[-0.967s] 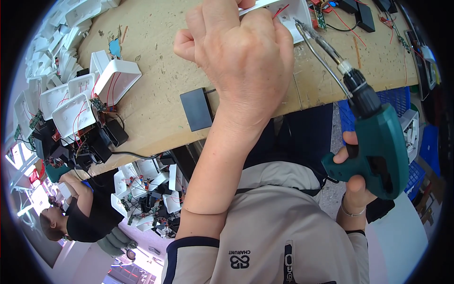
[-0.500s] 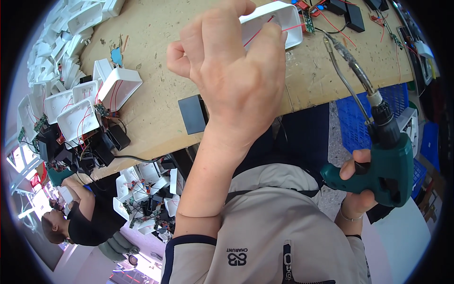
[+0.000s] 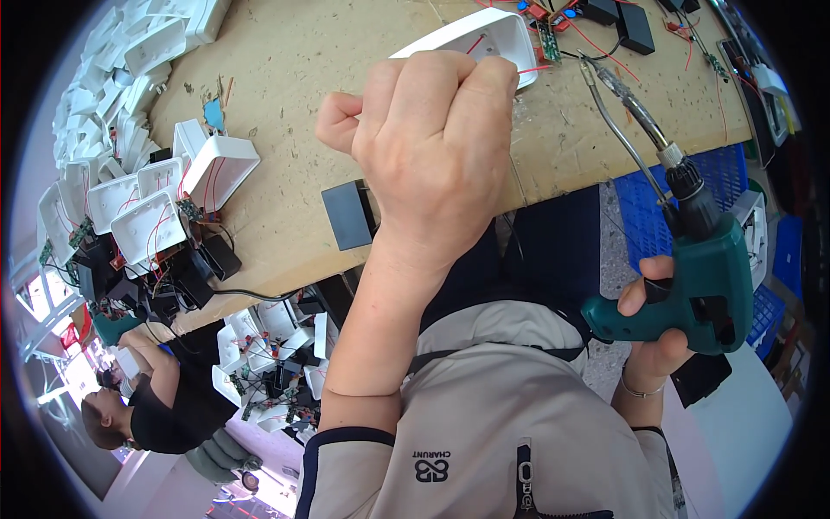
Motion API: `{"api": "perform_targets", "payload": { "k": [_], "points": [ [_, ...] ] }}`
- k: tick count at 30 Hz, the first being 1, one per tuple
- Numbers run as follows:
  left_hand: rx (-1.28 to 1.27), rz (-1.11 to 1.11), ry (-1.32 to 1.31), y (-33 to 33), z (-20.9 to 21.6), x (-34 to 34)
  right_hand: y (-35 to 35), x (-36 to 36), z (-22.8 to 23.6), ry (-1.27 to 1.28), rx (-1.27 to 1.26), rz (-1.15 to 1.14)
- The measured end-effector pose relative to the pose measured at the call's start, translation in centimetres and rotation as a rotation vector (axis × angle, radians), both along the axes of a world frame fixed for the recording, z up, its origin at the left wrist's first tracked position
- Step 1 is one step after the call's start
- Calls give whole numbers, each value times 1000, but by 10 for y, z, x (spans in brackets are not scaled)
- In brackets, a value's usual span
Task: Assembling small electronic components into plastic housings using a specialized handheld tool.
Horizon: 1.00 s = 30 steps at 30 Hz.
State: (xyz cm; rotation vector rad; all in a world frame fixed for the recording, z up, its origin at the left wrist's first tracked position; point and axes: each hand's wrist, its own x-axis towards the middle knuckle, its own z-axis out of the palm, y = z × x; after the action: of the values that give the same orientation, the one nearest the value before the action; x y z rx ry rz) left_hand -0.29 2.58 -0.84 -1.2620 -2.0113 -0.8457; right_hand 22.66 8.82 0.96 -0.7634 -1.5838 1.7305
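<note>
My left hand (image 3: 432,160) is closed over the near side of a white plastic case (image 3: 510,39), its curled fingers seen from the back. A red wire (image 3: 534,70) comes out at its fingertips; the grip itself is hidden. In my right hand (image 3: 661,324), at the right, is a green soldering gun (image 3: 713,277) with a metal feed tube (image 3: 618,125) beside its barrel. The gun's tip points up and left, close to a small green circuit board (image 3: 549,41) just right of the case.
A dark grey box (image 3: 347,216) lies near the table's front edge. White cases (image 3: 149,227) with wires and boards crowd the left, before a pile of empty white cases (image 3: 112,78). Blue crates (image 3: 726,182) stand below the right edge. Another person (image 3: 164,398) works at lower left.
My left hand has drawn its fingers in and moved slightly down, and the white case has shifted left. The soldering gun has moved a little up and left.
</note>
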Motion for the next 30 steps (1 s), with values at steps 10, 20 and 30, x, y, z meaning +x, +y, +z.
{"api": "perform_targets", "payload": {
  "k": [10,20,30],
  "points": [
    [-349,274,-65,9,37,18,-2,-11,7,-128,48,37],
    [-59,-104,-395,-2,16,-5,-2,-13,7,-107,13,31],
    [204,-229,-24,0,5,-8,-1,-13,1,-53,-70,90]
  ]
}}
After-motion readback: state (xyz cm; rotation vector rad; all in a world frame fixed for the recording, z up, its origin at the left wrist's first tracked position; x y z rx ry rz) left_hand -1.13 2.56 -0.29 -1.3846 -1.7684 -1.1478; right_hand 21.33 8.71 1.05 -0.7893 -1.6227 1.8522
